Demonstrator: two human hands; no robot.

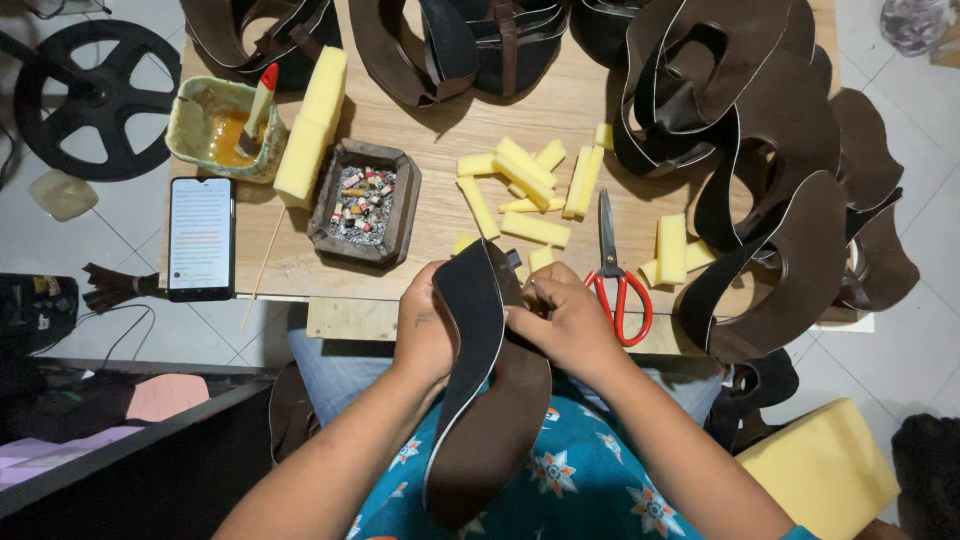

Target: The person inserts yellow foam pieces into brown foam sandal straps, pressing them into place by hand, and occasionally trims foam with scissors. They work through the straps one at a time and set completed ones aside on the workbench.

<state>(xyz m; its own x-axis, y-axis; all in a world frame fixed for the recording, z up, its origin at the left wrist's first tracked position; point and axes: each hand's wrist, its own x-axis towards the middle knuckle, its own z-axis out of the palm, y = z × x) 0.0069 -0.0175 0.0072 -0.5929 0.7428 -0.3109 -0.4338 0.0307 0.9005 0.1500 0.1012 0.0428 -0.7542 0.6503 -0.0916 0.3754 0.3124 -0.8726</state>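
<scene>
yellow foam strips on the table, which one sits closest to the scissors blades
The upright yellow foam block just right of the scissors blades; the other strips lie scattered further left, and it stands alone beside the brown leather pieces.

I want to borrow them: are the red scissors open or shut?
Shut: the red scissors lie on the table, blades together in one line.

Matt brown leather, porous foam, bare wood

The hands, left (425, 330) and right (570, 320), hold a matt brown leather shoe upper (485, 390) with a dark fabric-like lining and pale edge. Yellow foam strips (535, 228) look spongy on the unvarnished wooden tabletop (450, 140). The scissors (615, 285) have steel blades and glossy red plastic handles; the phone (200, 238) is glossy glass.
</scene>
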